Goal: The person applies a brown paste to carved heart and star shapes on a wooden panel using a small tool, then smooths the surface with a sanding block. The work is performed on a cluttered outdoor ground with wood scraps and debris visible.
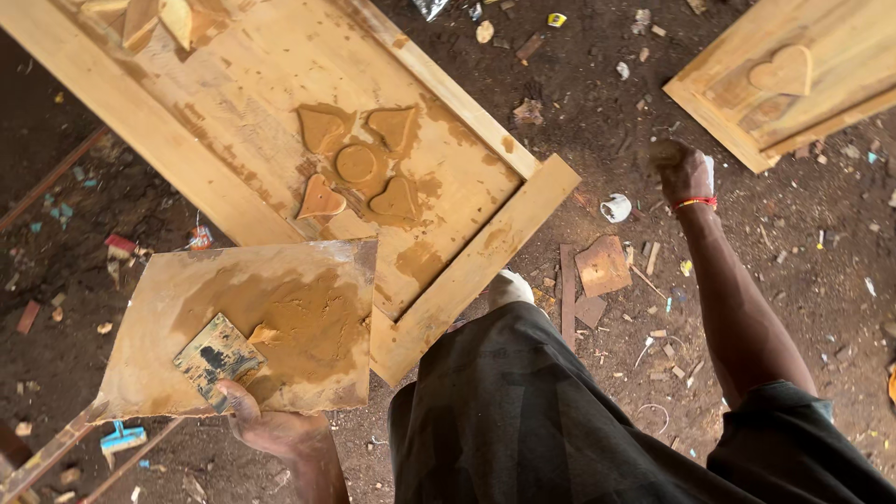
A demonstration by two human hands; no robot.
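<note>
Dark shorts (pixel 523 411) up close. Left hand (pixel 266 425) gripping the paste board (pixel 280 317) and scraper (pixel 217 359) beside the wooden door (pixel 467 271). Right hand (pixel 681 171) balled tight; can't tell if holding anything.

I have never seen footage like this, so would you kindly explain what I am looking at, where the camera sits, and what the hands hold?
There is one picture, taken by a camera worn on a person's head and looking down, so you see their dark clothing and both bare arms.

The left hand holds a flat board smeared with brown paste, with a small scraper pinned against it.

The right hand is closed in a fist out over the dirt floor. Something white shows beside it, but I cannot tell what.

Ahead lies a wooden door panel with four heart-shaped carvings around a round one, all coated in the same paste. Another panel with a heart lies at upper right. Wood scraps litter the ground.
</note>
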